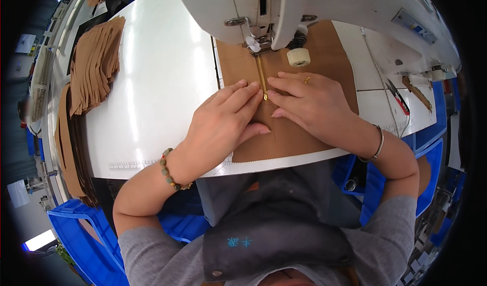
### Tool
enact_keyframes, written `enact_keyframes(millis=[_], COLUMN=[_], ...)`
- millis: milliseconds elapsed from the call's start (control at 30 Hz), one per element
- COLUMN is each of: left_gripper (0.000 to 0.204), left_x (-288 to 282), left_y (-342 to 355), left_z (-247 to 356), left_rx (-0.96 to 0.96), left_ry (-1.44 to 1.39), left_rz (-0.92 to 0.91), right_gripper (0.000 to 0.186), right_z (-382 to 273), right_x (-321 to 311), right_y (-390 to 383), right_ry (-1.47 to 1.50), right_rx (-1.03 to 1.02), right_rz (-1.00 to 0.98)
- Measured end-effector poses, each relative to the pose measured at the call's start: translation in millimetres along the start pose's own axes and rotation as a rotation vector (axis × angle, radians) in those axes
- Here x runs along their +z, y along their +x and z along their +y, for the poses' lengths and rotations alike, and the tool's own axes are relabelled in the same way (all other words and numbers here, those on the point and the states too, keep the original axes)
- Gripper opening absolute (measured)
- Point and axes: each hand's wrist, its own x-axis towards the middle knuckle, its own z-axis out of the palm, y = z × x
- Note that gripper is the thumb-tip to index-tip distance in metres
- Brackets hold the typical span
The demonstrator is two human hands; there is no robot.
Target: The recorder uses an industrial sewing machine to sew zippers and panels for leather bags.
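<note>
A brown panel (299, 143) of leather-like material lies flat under the head of a white sewing machine (213, 7). A gold zipper (262, 75) runs along it from beneath the presser foot (261, 50) toward me, its slider at the near end. To the zipper's left, my left hand (223, 111) rests on the panel with fingers stretched out, fingertips close to the slider. My right hand (312, 101) lies flat on the other side, fingers extended toward the zipper. Both hands press on the panel without grasping it. The needle tip is hard to make out.
Brown strips (96, 65) are stacked at the table's left, with longer brown pieces (68, 139) hanging over the edge. Red-handled snips (398, 98) and a brown scrap (417, 93) lie at right. Blue bins (86, 240) stand below the white table (152, 83).
</note>
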Motion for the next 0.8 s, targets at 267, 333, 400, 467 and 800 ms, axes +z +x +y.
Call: enact_keyframes(millis=[267, 333, 400, 467, 800], left_gripper=[0.064, 0.063, 0.062, 0.061, 0.054], left_x=[2.1, 4.0, 4.3, 4.7, 11.4], left_y=[10.7, 15.8, 19.7, 23.5, 30.2], left_z=[-10.9, -15.9, -20.7, -24.9, -36.4], left_rx=[0.02, 0.017, 0.011, 0.005, -0.014], left_ry=[0.001, 0.033, 0.031, 0.031, 0.022], left_rz=[0.028, 0.063, 0.063, 0.066, 0.177], right_gripper=[0.037, 0.038, 0.039, 0.041, 0.042], right_z=[9.1, 13.0, 16.9, 20.8, 31.2], right_x=[-4.4, -3.2, -1.5, 1.0, 9.3], right_y=[9.7, 13.6, 16.5, 18.8, 18.6], right_ry=[-0.043, -0.044, -0.047, -0.045, -0.025], right_rx=[0.004, 0.028, 0.053, 0.121, 0.081], right_rz=[-0.043, -0.068, -0.093, -0.135, -0.05])
